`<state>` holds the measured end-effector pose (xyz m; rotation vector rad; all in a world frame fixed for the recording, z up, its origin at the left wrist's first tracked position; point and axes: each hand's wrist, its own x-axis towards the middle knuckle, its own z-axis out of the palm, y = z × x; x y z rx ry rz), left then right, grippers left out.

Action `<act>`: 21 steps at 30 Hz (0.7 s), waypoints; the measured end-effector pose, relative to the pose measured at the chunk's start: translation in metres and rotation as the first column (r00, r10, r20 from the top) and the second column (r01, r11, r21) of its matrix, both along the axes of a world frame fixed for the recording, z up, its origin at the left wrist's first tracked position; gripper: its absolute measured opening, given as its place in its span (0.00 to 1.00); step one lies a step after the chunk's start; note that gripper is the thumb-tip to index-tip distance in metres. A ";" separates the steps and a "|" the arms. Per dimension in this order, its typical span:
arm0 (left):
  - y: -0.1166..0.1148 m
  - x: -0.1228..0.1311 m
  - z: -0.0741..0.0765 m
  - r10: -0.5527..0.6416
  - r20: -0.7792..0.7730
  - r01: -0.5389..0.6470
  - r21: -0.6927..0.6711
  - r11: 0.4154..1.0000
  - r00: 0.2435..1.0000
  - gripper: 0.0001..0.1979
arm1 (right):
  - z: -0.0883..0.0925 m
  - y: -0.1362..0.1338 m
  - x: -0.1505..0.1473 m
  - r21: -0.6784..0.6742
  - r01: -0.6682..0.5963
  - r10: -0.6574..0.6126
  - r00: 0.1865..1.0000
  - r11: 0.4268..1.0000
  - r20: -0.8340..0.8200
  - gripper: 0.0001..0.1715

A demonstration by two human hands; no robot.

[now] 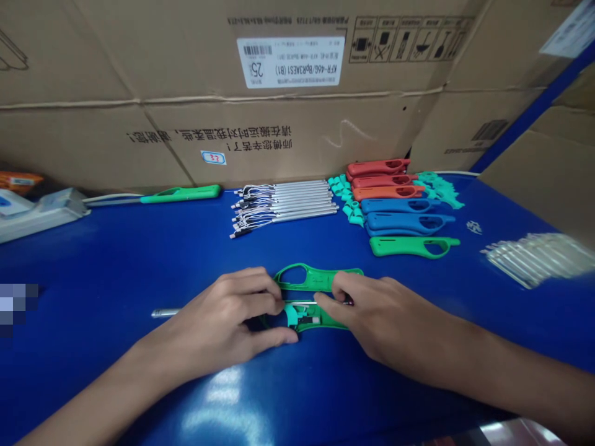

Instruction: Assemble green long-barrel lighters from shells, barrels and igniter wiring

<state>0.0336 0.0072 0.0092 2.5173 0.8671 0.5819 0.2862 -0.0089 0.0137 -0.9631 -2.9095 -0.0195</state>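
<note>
A green half shell lies open on the blue table, holding a turquoise part and a small black-and-white piece. My left hand is closed around the shell's left end, fingertips on its upper edge and thumb below. A silver tube sticks out to the left from under that hand. My right hand is closed on the shell's right end, fingertips near a thin white wire and a small dark piece. Just behind lies a second green half shell, touching the right fingers.
Silver tubes with wires lie behind, beside turquoise caps and red, orange, blue and green shells. Clear strips are at the right. A finished-looking green lighter and white power strip sit left. Cardboard stands behind.
</note>
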 end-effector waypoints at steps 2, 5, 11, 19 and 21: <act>0.000 0.000 0.000 0.004 -0.004 -0.004 -0.004 1.000 1.000 0.10 | -0.001 0.002 0.002 -0.043 -0.004 0.004 1.000 0.999 0.000 0.22; -0.001 0.000 0.000 0.003 -0.003 -0.003 -0.008 1.000 1.000 0.09 | -0.001 0.004 0.003 -0.085 -0.015 0.014 1.000 0.996 -0.004 0.22; -0.001 0.000 0.002 -0.003 -0.001 0.003 0.003 1.000 1.000 0.09 | 0.002 0.006 0.004 -0.138 -0.021 0.019 1.000 0.990 -0.014 0.22; -0.001 0.001 0.001 -0.002 0.003 0.002 0.007 1.000 1.000 0.09 | 0.000 0.006 0.004 -0.121 -0.023 0.023 1.000 0.992 0.000 0.21; -0.002 0.001 0.001 -0.003 0.004 0.003 0.005 1.000 1.000 0.09 | 0.000 0.004 0.004 -0.104 -0.017 0.018 1.000 0.994 0.010 0.21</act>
